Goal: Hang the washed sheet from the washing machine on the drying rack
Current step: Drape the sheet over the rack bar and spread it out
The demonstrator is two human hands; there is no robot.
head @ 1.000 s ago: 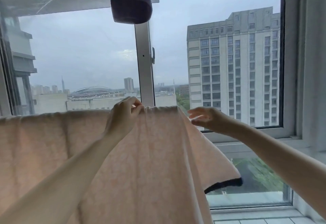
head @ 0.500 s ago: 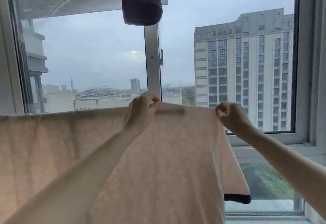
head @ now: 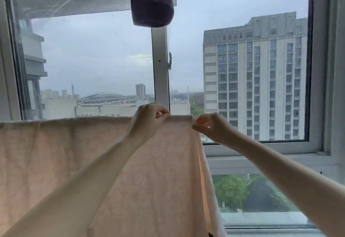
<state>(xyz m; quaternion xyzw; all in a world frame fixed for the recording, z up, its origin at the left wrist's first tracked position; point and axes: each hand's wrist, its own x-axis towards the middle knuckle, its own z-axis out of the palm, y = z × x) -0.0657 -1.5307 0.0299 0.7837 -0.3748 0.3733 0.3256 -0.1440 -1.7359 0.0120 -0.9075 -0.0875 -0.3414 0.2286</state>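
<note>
Against a window (head: pixel 242 143) showing grey city towers, the pink sheet (head: pixel 74 162) already hangs over a hidden rail, left hand (head: pixel 149 119) and right hand (head: pixel 212 126) pinching its top right edge, so only straightening seems left.

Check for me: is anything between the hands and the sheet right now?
Nothing visible. The left hand pinches the top fold of the sheet, and the right hand pinches its right corner. The dark cloth hangs well above, apart from both.
</note>
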